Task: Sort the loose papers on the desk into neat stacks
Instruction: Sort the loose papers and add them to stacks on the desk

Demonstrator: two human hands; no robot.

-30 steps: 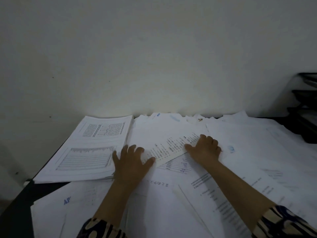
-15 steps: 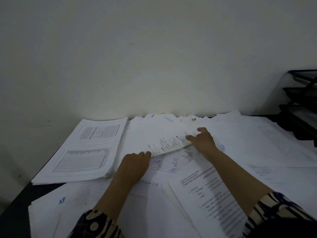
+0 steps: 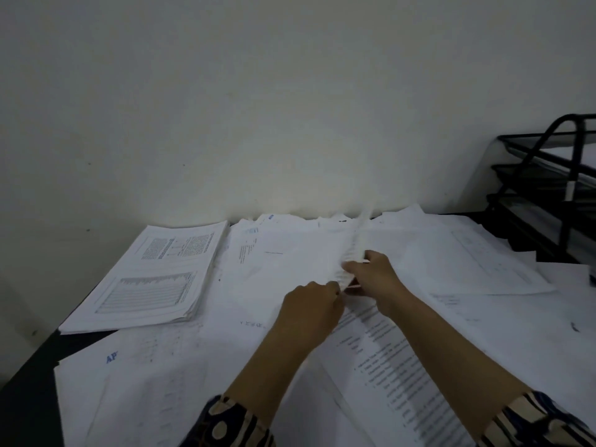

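Both hands pinch one sheet [image 3: 354,253], raised edge-on: left hand [image 3: 309,309] at its near end, right hand [image 3: 375,277] beside it at 2 o'clock.

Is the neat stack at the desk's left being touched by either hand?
No. The left hand and right hand both hold a lifted sheet, apart from the stack.

Bare pale wall [image 3: 290,108], dark desk [image 3: 22,391], dim light
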